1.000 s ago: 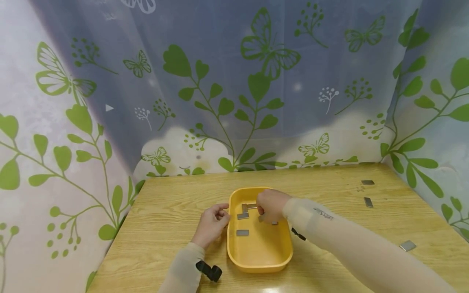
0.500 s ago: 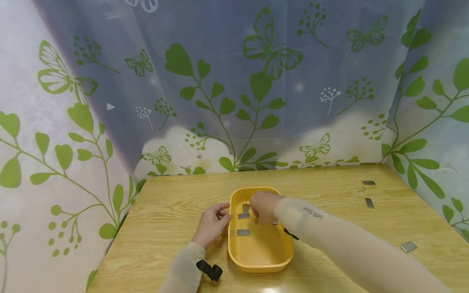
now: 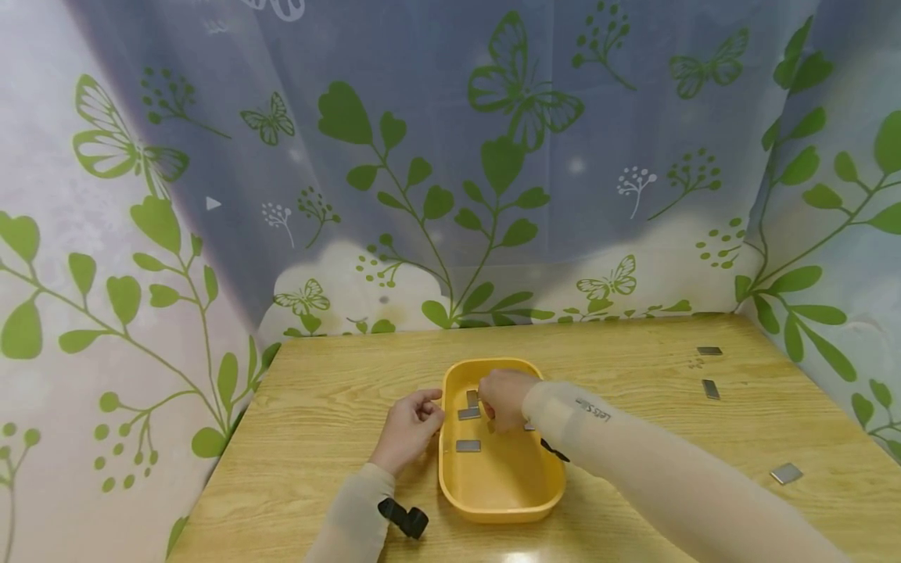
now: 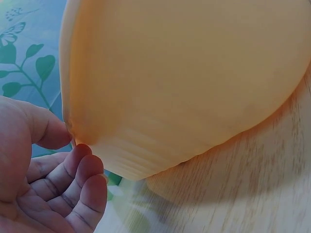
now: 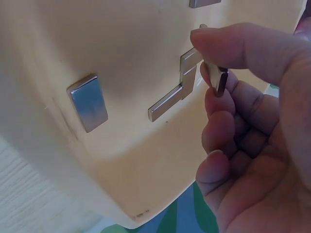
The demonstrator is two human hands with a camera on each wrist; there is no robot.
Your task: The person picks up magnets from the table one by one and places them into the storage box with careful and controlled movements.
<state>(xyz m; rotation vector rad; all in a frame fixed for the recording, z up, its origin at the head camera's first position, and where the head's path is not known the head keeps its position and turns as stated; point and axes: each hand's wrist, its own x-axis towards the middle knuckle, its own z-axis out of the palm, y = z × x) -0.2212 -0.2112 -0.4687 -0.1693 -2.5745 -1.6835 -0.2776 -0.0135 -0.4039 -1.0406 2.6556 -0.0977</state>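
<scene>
My right hand [image 3: 505, 399] is down inside the yellow plastic tray [image 3: 503, 516]. Between thumb and fingers it pinches a small flat silver metal block [image 5: 221, 80], seen nearly edge-on in the right wrist view. Just beyond the fingertips, several similar blocks form an angled chain on the tray floor, its end block [image 5: 165, 103] pointing away from the hand. Another loose block [image 5: 89, 104] lies apart, nearer the side wall. My left hand [image 3: 408, 430] is at the tray's left side, where thumb and forefinger [image 4: 83, 150] pinch the rim; the other fingers curl below.
On the wooden table [image 3: 317, 407], loose silver blocks lie to the right: one at the back [image 3: 708, 351], a second block [image 3: 711, 389] before it, and a third block [image 3: 785, 473] nearer the front. Patterned cloth [image 3: 422, 156] hangs behind and at both sides.
My right hand has shifted left within the tray, bringing its pinched block close to the angled chain. The left hand keeps its place at the rim.
</scene>
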